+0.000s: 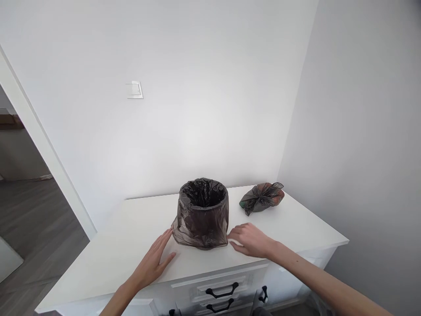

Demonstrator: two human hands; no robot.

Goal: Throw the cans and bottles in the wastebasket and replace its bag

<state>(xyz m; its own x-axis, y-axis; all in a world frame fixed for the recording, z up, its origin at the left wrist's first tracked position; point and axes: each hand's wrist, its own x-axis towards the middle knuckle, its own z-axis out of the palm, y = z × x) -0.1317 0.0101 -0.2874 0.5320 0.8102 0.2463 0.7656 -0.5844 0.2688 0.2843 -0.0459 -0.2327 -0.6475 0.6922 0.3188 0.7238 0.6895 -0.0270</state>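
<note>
A bin lined with a dark translucent trash bag (205, 224) stands upright on the white dresser top. The bag's rim is folded down over the outside, and its loose hem spreads around the base. My left hand (153, 261) is at the bag's left side, fingers stretched out and thumb apart, fingertips at the hem's left corner. On the other side, my right hand (250, 240) has its fingers bent beside the hem's right corner, with a gap between thumb and fingers. Both hands look free of any held object. The bin itself is hidden under the bag.
A knotted dark bag (262, 197) with orange and green contents lies at the back right of the dresser (144, 224). Walls rise behind and to the right. Black handles (222, 291) stick out from the drawers in front. A doorway opens at the left.
</note>
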